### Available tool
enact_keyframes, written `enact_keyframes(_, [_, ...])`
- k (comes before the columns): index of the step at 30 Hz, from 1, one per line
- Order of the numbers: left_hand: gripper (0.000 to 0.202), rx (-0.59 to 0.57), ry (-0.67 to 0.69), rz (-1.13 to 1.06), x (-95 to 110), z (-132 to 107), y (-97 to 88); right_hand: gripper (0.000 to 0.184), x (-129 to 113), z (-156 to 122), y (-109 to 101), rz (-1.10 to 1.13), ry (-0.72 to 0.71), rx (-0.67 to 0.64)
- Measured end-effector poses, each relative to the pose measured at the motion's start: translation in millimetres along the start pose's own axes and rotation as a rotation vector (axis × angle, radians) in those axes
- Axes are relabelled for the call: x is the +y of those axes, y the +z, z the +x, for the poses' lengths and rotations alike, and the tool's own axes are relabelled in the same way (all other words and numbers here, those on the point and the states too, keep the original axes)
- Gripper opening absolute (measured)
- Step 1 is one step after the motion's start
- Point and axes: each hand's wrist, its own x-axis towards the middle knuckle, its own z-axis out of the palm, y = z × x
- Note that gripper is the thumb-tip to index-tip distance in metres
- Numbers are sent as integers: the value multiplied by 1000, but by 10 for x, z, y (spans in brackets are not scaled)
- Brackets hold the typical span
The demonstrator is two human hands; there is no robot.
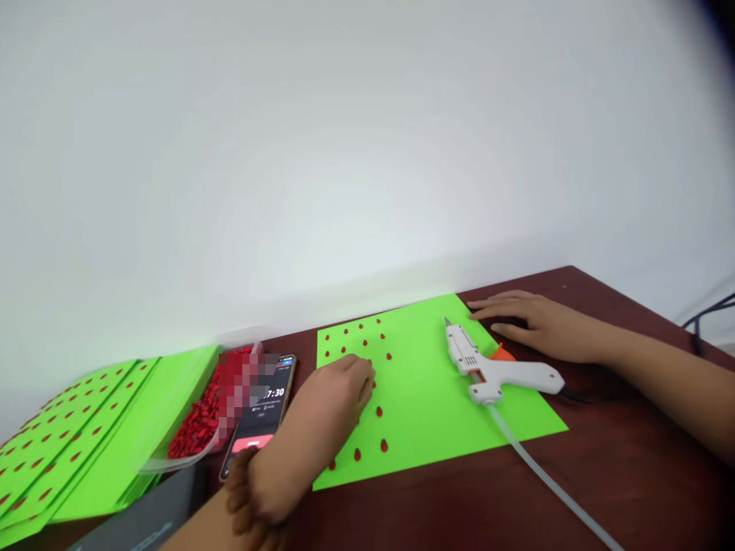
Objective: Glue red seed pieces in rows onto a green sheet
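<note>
A bright green sheet (pixel 436 398) lies on the dark brown table (pixel 625 474), with several small red drop shapes (pixel 383 445) stuck on its left half. My left hand (pixel 327 405) rests on that left half, fingers curled together and pressing down at a red shape. My right hand (pixel 534 321) lies flat and open on the table at the sheet's far right corner, holding nothing. A white hot glue gun (pixel 494 371) with an orange trigger lies on the sheet just in front of my right hand, a clear glue stick (pixel 545 478) trailing from its back.
A phone (pixel 261 417) showing a timer lies left of the sheet. Beside it sits a clear bag of red shapes (pixel 198 428). A stack of green sheets (pixel 86 444) with red shapes fills the left. A white wall stands behind; a dark cable (pixel 706 314) runs at right.
</note>
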Motion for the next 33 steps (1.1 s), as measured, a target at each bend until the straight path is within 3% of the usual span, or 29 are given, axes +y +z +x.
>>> enact_keyframes(3, [18,-70,-5,10,47,153,128,43,0,0,-1,-14,7,1])
enact_keyframes(10, [26,-155,8,5,75,215,165,44,-13,20,-3,-3,10,16])
enact_keyframes(25, [20,-27,-82,-1,122,244,236,44,-50,30,-16,-7,15,14])
enact_keyframes(33, [18,-43,-72,9,119,212,257,45,-61,35,-28,-4,21,10])
